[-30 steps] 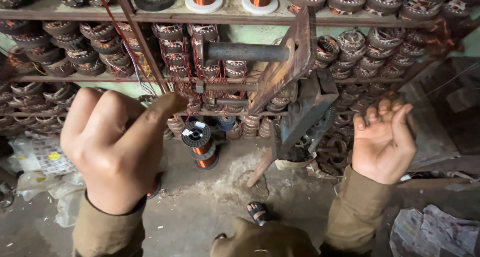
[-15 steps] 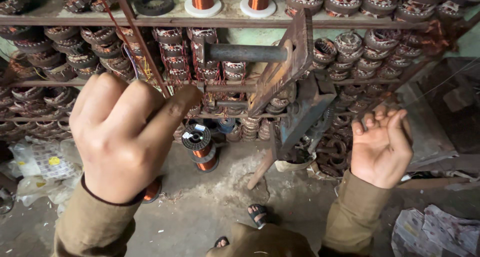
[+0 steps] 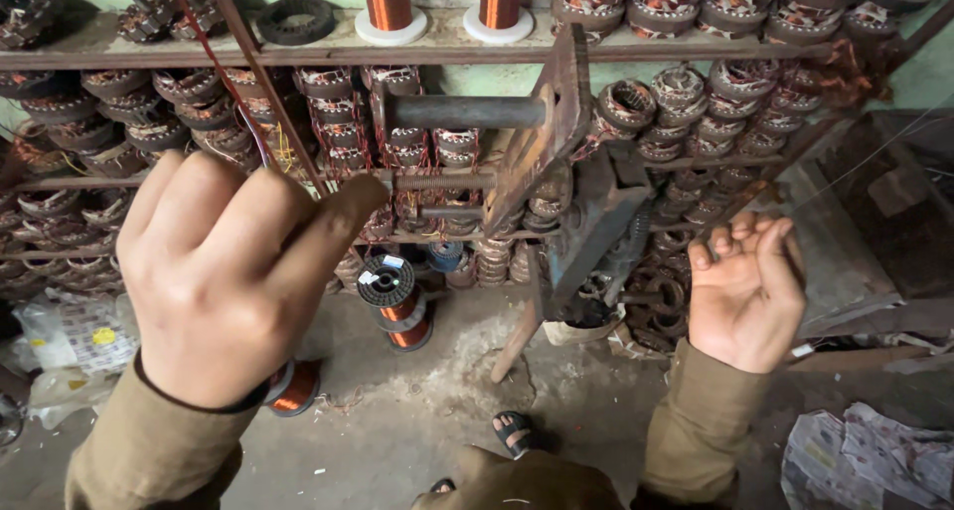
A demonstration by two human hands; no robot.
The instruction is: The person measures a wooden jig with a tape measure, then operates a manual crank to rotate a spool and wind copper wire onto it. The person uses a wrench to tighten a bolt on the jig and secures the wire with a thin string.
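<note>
My left hand (image 3: 224, 281) is raised close to the camera in a fist, thumb and forefinger pinched together just beside the end of a threaded rod (image 3: 447, 182) on a rusty iron winding frame (image 3: 556, 122). A thin red wire (image 3: 214, 63) runs down from the top left and goes behind this hand. My right hand (image 3: 745, 291) is held up at the right of the frame, fingers curled inward. A very fine wire (image 3: 865, 162) stretches from the upper right toward its fingers. What sits inside either grip is hidden.
Wooden shelves (image 3: 328, 51) hold several wound motor stators and two copper wire spools (image 3: 390, 8). More spools (image 3: 396, 301) stand on the dusty floor below. Crumpled newspaper (image 3: 865, 455) lies at the bottom right, plastic bags (image 3: 70, 336) at the left, a sandalled foot (image 3: 512, 430) below.
My left hand has risen and come nearer to the camera, its pinch reaching the rod's end. The right hand has lifted slightly and stays curled.
</note>
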